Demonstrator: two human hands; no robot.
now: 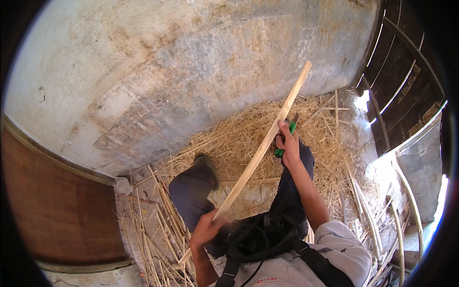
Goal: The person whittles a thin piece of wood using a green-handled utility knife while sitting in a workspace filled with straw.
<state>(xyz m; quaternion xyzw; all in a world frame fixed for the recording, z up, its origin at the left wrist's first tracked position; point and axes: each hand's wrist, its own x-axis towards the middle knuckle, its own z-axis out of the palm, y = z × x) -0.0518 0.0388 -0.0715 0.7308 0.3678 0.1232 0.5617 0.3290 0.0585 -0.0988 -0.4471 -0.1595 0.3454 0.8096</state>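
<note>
A long, flat, pale strip of bamboo or wood (258, 157) runs slantwise across my lap, its far end up toward the wall. Close to my left thigh, my left hand (206, 229) is closed around the strip's lower part, and a short piece of it sticks out beyond the hand. My right hand (289, 146) grips a green-handled knife (292, 127) above my right knee. A short dark blade shows past the handle, beside the strip. The right thumb presses against the strip near the blade. My right fingers partly hide the handle.
A heap of straw-like shavings (239, 124) spreads between my feet and the stained wall (191, 62). Thin strips (153, 229) lie on the floor at the left, near a brown panel (57, 210). Longer poles (368, 215) and a dark slatted panel (406, 76) are at the right.
</note>
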